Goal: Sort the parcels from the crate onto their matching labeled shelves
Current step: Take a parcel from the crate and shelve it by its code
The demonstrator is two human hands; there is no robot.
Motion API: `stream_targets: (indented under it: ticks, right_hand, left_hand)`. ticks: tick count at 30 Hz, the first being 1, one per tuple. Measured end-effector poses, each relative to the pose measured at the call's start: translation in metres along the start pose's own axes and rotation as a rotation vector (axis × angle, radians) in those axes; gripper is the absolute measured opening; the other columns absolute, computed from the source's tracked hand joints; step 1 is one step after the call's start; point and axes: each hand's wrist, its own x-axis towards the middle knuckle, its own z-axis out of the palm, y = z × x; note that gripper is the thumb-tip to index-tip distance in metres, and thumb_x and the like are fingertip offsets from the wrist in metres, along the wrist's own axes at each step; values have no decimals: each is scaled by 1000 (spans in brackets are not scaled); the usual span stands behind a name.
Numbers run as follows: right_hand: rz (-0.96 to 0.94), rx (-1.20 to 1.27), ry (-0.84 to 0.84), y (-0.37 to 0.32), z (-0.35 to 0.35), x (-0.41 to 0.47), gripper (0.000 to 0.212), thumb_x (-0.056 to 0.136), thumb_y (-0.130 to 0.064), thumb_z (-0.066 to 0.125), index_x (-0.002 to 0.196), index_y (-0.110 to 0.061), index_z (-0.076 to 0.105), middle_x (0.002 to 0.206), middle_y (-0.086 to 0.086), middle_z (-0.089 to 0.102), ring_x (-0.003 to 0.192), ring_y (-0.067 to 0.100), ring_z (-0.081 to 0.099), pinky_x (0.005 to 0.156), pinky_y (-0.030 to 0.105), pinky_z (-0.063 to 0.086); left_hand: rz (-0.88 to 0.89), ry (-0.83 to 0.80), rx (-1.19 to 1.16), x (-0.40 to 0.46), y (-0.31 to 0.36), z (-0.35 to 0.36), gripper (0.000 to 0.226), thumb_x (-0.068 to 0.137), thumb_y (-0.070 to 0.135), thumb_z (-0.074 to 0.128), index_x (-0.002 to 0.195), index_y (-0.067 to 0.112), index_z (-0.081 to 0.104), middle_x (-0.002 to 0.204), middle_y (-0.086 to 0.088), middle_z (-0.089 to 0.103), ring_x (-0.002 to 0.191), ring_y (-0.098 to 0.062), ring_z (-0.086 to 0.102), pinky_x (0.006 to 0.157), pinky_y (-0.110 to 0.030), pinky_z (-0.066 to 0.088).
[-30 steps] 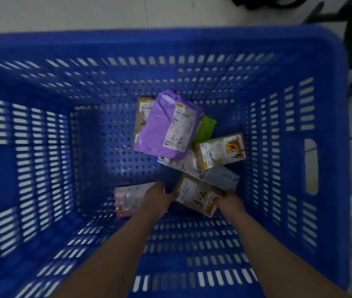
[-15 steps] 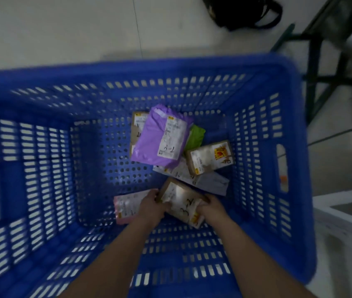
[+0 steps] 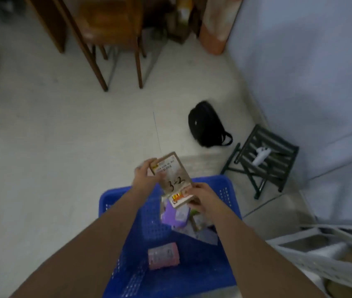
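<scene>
— What is over on the left?

— Pale floor point(image 3: 63, 147), and at the top the brown wooden legs of a chair point(image 3: 104, 39).

— And the hands?

— The left hand point(image 3: 144, 176) grips the upper left edge of a flat brown cardboard parcel with a white label point(image 3: 172, 174), its fingers curled round the edge. The label carries a handwritten "3-2". The right hand point(image 3: 201, 197) pinches the parcel's lower right corner. Both hands hold it up above the blue perforated plastic crate point(image 3: 127, 211), tilted, with the label facing the camera.

— What lies in the crate?

— A pink padded pouch point(image 3: 163, 255) on the bottom near the front, and further back a purple plastic mailer point(image 3: 174, 215) beside some pale packets, which are too blurred to tell apart.

— To the right?

— A black bag point(image 3: 206, 124) on the floor beyond the crate, then a small dark green slatted stool point(image 3: 265, 160) with a white object on it. In the lower right corner stands a grey metal shelf frame point(image 3: 321, 254).
</scene>
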Motion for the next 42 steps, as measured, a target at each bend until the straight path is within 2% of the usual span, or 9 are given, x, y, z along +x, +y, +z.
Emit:
stream_targets:
  ticks: [3, 9, 14, 17, 20, 23, 28, 33, 42]
  right_hand:
    - [-145, 53, -67, -77, 21, -71, 31, 85, 2, 62, 110, -6, 47, 117, 22, 60, 104, 34, 62, 94, 43, 51]
    - [-390, -42, -107, -194, 45, -228, 30, 83, -12, 68, 107, -12, 50, 96, 13, 66, 72, 21, 67, 67, 30, 57]
    - [-632, -220, -29, -247, 53, -357, 44, 82, -32, 71, 121, -21, 55, 109, 3, 66, 95, 19, 63, 91, 38, 52]
    - [-819, -182, -56, -265, 60, -425, 37, 89, -22, 62, 125, -20, 53, 103, -5, 65, 89, 7, 61, 78, 27, 49]
    - [-971, -118, -67, -276, 61, -480, 38, 91, -14, 59, 129, -13, 50, 103, -1, 67, 84, 7, 66, 74, 25, 55]
    - [-1076, -65, 8, -276, 49, -516, 33, 90, -12, 60, 122, -10, 54, 108, 7, 66, 78, 8, 67, 57, 17, 54]
    - [-1128, 44, 136, -264, 10, -542, 38, 85, -24, 67, 121, -17, 56, 107, 3, 69, 92, 15, 68, 74, 25, 55]
    - [-1152, 159, 225, -230, -38, -563, 37, 84, -21, 69, 119, -19, 56, 113, 8, 67, 98, 20, 66, 88, 34, 55]
    - [-1114, 163, 388, -151, -115, -616, 45, 83, -25, 70, 125, -22, 53, 115, 4, 65, 100, 17, 63, 84, 29, 51]
  left_hand:
    - [100, -42, -132, -41, 104, -33, 41, 89, 6, 59, 124, 25, 47, 108, -1, 55, 87, -15, 54, 67, -30, 43]
    - [370, -85, -245, -143, 276, -91, 57, 88, 13, 63, 133, 39, 40, 111, -4, 62, 95, -20, 58, 88, -43, 45]
    - [599, -171, -324, -236, 385, -125, 73, 82, 5, 68, 140, 34, 35, 116, -11, 61, 94, -28, 65, 68, -39, 56]
    - [726, -225, -350, -285, 430, -129, 74, 82, 4, 68, 143, 29, 34, 123, -15, 58, 103, -33, 63, 81, -48, 55]
    - [821, -303, -344, -325, 464, -124, 69, 83, 7, 67, 141, 28, 35, 123, -13, 58, 101, -30, 64, 77, -43, 56]
    - [871, -378, -341, -351, 485, -113, 67, 85, 11, 66, 142, 23, 34, 124, -14, 59, 102, -31, 65, 83, -48, 55]
    - [864, -494, -268, -378, 484, -79, 59, 87, 21, 64, 139, 15, 38, 120, -12, 63, 101, -31, 66, 84, -45, 55]
    - [822, -625, -131, -395, 440, -33, 38, 88, 20, 62, 124, 22, 53, 113, -8, 67, 101, -24, 65, 84, -34, 53]
    - [829, -741, -97, -459, 403, 49, 30, 87, 14, 62, 116, 25, 58, 107, -6, 70, 101, -25, 66, 86, -36, 53]
